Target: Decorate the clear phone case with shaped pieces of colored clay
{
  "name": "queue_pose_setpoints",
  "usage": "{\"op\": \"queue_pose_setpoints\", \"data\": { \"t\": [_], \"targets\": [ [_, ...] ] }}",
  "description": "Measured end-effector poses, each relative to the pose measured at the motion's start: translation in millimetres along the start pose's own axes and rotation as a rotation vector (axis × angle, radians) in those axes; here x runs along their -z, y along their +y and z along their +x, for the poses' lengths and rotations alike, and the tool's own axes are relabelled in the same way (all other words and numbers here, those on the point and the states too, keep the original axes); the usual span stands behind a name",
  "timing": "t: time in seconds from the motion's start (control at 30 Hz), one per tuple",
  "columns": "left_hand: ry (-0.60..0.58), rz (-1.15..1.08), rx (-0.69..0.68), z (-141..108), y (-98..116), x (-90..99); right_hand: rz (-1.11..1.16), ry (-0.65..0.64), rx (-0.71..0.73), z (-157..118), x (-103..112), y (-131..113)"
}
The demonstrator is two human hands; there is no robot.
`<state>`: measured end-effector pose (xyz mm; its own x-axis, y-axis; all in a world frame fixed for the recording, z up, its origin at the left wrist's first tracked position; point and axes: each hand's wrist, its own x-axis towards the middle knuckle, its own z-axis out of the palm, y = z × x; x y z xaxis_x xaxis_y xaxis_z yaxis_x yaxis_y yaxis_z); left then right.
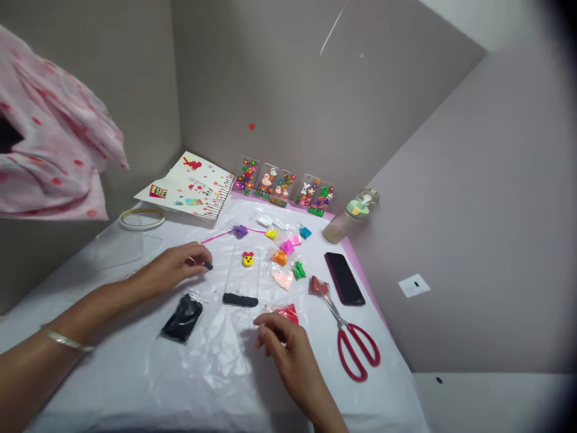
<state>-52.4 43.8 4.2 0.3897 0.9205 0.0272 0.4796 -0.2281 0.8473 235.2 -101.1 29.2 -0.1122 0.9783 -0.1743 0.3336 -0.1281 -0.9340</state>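
Observation:
My left hand point(189, 263) is closed in a pinch on a small piece of black clay point(208, 266), left of a clear phone case point(241, 276). On the case sit a yellow clay face point(247, 260) with red on top and a black clay strip point(240, 299) along its near end. Below my left hand lies a packet of black clay point(183, 319). My right hand point(288, 349) hovers low on the right with loosely bent fingers, nothing visible in them. It partly covers a packet of red clay point(288, 312).
Several small clay packets, among them orange point(279, 257) and green point(299, 270), lie right of the case. Red-handled scissors point(349, 337), a dark phone point(345, 279) and a bottle point(340, 225) stand or lie farther right. Decorated cases point(270, 179) lean on the wall beside a drawn sheet point(189, 186).

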Motion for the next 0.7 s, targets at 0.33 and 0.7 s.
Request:
{"op": "queue_pose_setpoints", "data": {
  "t": [0.33, 0.7],
  "targets": [
    [-0.042, -0.614, 0.177, -22.3, -1.5, 13.6, -0.883, -0.192, 0.332, 58.3, -85.2, -46.8],
    [0.019, -0.635, 0.122, -26.4, 7.3, 13.6, -0.677, -0.077, 0.259, 68.3, -92.7, -38.3]
  ]
}}
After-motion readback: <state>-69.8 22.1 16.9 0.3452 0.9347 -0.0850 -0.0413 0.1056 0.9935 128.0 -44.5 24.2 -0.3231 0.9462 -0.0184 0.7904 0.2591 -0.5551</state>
